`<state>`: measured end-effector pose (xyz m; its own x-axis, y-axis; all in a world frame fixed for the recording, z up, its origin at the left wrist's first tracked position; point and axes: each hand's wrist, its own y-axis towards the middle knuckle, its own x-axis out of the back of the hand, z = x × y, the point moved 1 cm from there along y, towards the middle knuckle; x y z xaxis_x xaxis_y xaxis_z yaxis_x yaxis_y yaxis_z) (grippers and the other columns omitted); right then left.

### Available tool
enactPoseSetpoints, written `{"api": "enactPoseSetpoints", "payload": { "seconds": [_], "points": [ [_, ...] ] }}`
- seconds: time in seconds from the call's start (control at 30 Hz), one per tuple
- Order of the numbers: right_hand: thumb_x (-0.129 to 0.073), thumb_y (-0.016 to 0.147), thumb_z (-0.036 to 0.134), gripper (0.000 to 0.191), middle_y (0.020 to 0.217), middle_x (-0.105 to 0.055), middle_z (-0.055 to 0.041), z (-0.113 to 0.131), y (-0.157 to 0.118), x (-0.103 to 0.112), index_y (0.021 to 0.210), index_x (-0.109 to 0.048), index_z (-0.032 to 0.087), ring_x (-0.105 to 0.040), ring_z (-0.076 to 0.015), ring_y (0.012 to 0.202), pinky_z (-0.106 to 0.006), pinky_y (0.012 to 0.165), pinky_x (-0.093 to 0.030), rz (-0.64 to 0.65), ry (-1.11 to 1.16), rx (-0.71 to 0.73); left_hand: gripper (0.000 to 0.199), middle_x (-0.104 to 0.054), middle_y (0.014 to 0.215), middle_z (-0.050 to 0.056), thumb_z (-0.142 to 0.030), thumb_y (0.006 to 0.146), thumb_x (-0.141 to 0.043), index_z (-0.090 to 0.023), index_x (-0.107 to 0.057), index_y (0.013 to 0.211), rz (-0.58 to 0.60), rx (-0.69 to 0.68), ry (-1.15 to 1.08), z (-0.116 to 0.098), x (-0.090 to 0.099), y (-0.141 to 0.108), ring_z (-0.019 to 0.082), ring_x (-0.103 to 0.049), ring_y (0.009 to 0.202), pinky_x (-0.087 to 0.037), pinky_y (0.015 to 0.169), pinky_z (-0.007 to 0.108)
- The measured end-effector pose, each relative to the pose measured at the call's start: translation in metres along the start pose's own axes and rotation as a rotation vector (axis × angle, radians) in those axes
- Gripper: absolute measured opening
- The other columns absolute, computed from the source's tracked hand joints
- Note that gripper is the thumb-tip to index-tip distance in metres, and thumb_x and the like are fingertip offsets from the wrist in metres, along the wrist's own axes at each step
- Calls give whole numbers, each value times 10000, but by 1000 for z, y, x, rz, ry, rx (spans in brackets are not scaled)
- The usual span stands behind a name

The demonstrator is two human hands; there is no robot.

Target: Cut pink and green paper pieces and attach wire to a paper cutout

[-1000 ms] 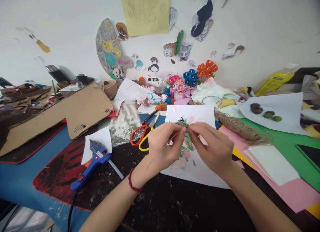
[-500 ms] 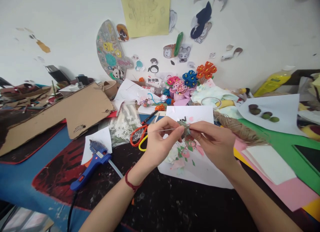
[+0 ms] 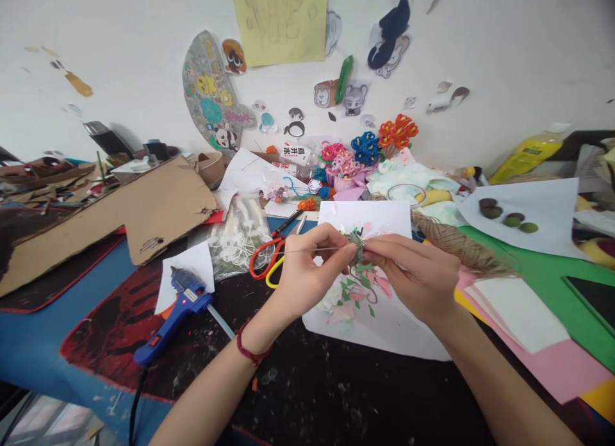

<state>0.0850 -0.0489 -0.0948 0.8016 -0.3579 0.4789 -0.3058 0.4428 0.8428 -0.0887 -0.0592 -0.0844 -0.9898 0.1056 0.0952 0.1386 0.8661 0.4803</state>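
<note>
Above a white paper sheet, both hands meet at a small grey-green piece. My left hand pinches its left side between thumb and fingers, and a thin wire runs leftward across that hand. On the right side of the piece, the fingers of my right hand are pressed together; they partly hide it. Green leaf shapes and pink petal pieces lie on the sheet below, beside a whitish flower.
A blue glue gun rests at the left on white paper. Orange-handled scissors lie left of my left hand. Twine, green sheets and pink paper are at the right. Cardboard lies back left.
The right hand has shifted slightly right, and its fingers look straighter. The small piece has turned a little between the hands. The view has moved slightly.
</note>
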Motion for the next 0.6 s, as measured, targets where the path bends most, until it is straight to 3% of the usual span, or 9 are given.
{"api": "enactPoseSetpoints", "payload": {
  "seconds": [0.13,0.43,0.6],
  "points": [
    [-570,863,48,230,793,-737,4,1,1,0,911,-690,238,-694,-126,687,-221,605,-559,-29,36,27,145,-597,574,-21,-216,845,-648,-170,-597,716,17,-58,149,-4,1,-1,76,-553,507,-410,468,209],
    [-628,820,23,201,758,-715,5,3,3,-1,864,-680,211,-672,-113,671,-209,596,-545,-44,139,8,154,-602,573,-24,-216,848,-639,-165,-584,713,31,-113,202,-4,2,-4,66,-538,488,-388,460,197],
    [-619,840,58,155,743,-696,0,4,7,2,878,-686,193,-644,-106,647,-217,589,-519,18,251,-72,126,-611,595,-23,-178,829,-652,-162,-595,718,-27,-295,393,-6,3,-5,55,-519,500,-383,491,204]
  ]
}}
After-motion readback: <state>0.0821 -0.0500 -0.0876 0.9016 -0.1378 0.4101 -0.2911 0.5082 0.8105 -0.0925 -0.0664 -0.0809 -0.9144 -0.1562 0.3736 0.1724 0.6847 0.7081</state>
